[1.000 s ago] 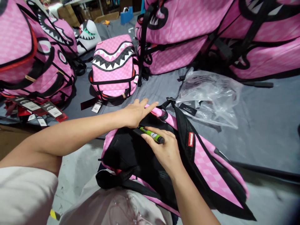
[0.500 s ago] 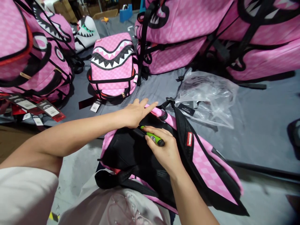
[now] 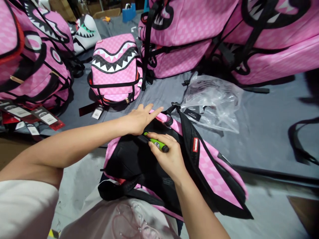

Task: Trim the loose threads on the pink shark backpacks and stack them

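A pink-checked backpack point(image 3: 216, 169) with a black padded back panel and black straps lies tilted across my lap and the table's front edge. On its upper edge rests my left hand point(image 3: 142, 119), fingers spread. My right hand point(image 3: 168, 154) is closed around a green pen-like tool point(image 3: 157, 143) with a dark round end and a grey disc on its side. The tool's working tip points at the black panel just beneath my left palm. Its exact kind is not clear, and the spot it meets is partly hidden.
A grey cloth-covered table point(image 3: 261, 132) spreads ahead. A small pink backpack point(image 3: 116, 71) stands behind my left hand, larger pink backpacks point(image 3: 189, 23) at the back right and more point(image 3: 32, 79) at left. A clear plastic bag point(image 3: 214, 103) lies right of centre; a blue tape dispenser point(image 3: 129, 13) sits far back.
The whole view has shifted slightly, so things appear a little further left. My left hand stays on the backpack's edge; my right hand still holds the green tool against the panel.
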Action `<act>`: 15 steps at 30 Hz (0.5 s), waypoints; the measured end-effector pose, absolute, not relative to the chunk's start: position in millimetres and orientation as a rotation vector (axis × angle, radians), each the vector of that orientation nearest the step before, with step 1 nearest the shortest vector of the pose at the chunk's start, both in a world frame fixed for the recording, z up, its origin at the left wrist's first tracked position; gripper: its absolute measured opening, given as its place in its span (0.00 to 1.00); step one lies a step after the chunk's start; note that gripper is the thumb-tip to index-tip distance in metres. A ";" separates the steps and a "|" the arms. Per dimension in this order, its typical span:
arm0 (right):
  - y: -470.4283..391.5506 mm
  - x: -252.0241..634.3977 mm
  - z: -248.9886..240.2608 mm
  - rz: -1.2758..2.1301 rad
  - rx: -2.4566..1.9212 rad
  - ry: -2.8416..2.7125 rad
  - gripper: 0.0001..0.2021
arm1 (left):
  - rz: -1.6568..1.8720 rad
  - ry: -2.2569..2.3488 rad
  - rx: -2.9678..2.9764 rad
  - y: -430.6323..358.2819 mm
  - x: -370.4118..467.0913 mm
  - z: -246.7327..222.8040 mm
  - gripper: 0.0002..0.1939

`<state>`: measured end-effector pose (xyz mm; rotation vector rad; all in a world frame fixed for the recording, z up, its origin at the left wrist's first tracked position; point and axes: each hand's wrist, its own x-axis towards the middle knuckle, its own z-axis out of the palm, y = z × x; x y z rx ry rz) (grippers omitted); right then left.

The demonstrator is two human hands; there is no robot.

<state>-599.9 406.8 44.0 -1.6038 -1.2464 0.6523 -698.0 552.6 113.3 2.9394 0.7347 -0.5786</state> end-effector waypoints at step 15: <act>406.8 -602.8 45.8 0.634 -1.651 -1.255 0.10 | -0.545 0.734 2.937 553.3 -698.5 109.9 0.53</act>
